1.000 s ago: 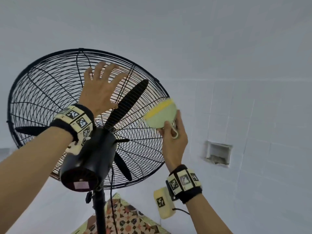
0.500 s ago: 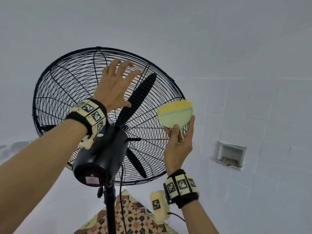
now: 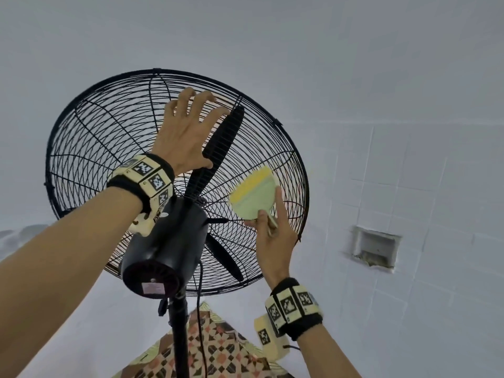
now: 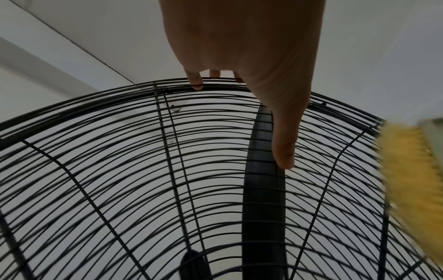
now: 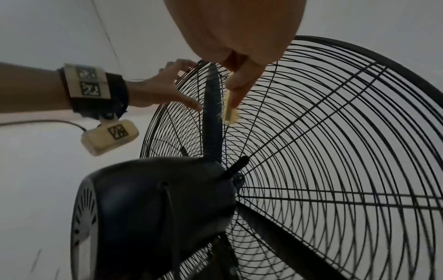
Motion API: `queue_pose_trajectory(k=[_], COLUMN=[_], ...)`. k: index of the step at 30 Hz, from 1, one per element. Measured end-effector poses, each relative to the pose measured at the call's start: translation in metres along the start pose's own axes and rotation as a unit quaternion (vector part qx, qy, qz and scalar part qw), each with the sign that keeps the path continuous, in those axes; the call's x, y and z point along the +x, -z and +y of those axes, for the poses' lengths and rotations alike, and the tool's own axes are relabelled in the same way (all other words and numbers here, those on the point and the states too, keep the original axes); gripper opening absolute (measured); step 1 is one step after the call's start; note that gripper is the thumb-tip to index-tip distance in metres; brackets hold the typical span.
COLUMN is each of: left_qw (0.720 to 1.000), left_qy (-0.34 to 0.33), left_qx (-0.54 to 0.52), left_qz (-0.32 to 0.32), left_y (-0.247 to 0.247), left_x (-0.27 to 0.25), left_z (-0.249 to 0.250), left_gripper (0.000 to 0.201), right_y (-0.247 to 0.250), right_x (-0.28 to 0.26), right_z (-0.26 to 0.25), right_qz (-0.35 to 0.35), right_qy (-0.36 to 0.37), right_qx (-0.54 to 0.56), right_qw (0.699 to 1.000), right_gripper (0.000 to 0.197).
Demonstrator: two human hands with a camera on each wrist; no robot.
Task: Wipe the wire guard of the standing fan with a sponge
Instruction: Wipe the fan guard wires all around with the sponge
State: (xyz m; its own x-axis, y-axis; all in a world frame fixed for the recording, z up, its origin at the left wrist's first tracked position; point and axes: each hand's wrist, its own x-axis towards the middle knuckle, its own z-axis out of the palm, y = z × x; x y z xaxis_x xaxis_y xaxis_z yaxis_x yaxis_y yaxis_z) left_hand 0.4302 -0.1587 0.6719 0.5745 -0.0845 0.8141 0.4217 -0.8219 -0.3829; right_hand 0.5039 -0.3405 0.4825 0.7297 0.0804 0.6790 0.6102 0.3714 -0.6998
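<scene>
Sponge (image 3: 252, 193) tilted, shifted inward on wire guard (image 3: 90, 126).

The right hand (image 5: 239, 37) fills the top, one finger lying along the yellow sponge (image 5: 229, 111) set against the black wire guard (image 5: 335, 151). To the left, the left hand (image 5: 167, 89) spreads over the guard's far rim. The dark motor housing (image 5: 155, 208) sits near, bottom left.

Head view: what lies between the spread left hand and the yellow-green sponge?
A black fan blade, behind the black wire guard, runs between left hand and sponge.
</scene>
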Motion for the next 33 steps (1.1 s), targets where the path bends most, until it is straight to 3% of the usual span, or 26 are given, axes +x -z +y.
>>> queue_pose_trajectory(k=[5, 10, 11, 16, 21, 27, 31, 33], left_qw=[1.0, 1.0, 1.0, 1.0, 1.0, 1.0, 1.0, 1.0], left_qy=[0.001, 0.002, 0.003, 0.007, 0.016, 0.022, 0.022, 0.024], left_qx=[-0.002, -0.008, -0.007, -0.006, -0.008, -0.014, -0.016, -0.016], left_qz=[-0.001, -0.002, -0.004, -0.013, -0.015, -0.01, -0.008, -0.006], left_y=[0.001, 0.002, 0.003, 0.005, 0.004, 0.004, 0.003, 0.002], left_x=[0.0, 0.0, 0.0, 0.001, 0.002, 0.003, 0.004, 0.004], left_z=[0.002, 0.003, 0.003, 0.006, 0.007, 0.008, 0.01, 0.01], left_gripper=[0.124, 0.121, 0.12, 0.12, 0.119, 0.116, 0.113, 0.113], right_y=[0.003, -0.007, -0.006, -0.014, -0.028, -0.029, -0.036, -0.035], right_x=[0.007, -0.012, -0.012, -0.007, -0.026, -0.028, -0.037, -0.036], right_z=[-0.007, 0.0, -0.001, 0.006, 0.022, 0.02, 0.025, 0.022], right_qz=[0.102, -0.022, -0.022, 0.104, -0.033, 0.067, -0.001, 0.0], right_qy=[0.01, -0.068, -0.071, -0.03, -0.024, -0.028, -0.055, -0.059], right_qx=[0.058, 0.069, 0.08, 0.08, -0.058, 0.051, 0.005, 0.028], right_qw=[0.993, 0.995, 0.994, 0.991, 0.998, 0.996, 0.998, 0.998], right_gripper=[0.059, 0.062, 0.065, 0.068, 0.064, 0.065, 0.065, 0.064])
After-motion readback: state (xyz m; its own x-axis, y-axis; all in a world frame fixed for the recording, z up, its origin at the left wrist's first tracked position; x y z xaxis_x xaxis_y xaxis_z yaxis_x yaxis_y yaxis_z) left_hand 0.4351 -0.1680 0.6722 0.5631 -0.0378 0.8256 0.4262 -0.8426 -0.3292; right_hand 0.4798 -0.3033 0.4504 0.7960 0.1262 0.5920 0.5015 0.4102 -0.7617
